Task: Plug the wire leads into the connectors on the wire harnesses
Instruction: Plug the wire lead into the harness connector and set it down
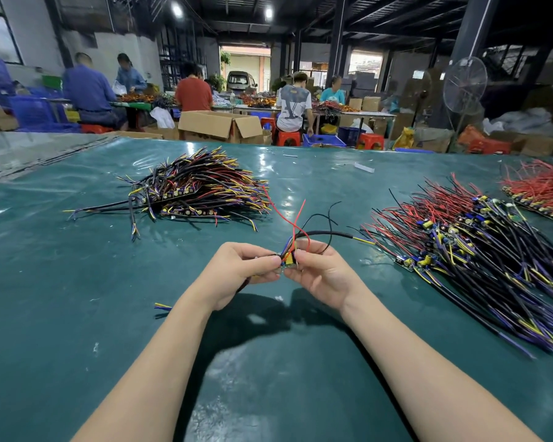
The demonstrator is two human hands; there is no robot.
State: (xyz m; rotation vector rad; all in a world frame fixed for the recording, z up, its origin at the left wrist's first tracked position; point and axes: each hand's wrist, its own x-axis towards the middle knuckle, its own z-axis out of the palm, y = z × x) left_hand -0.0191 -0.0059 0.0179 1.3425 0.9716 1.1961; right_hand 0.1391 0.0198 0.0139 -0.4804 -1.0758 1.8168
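Note:
Above the green table, both my hands hold one small circuit board with a yellow part on it. My left hand pinches its left end, fingers curled. My right hand pinches its right end with thumb and fingertips. Thin red leads and a thin black lead rise from the board. A thicker black cable runs off to the right and ends in yellow and blue cores. How the leads sit in the board is hidden by my fingers.
A heap of black cables with yellow, blue and red ends lies at the left rear. A larger pile of boards with red and black leads spreads on the right, with a red-wire bundle behind it. A short wire scrap lies near my left forearm. People work at far benches.

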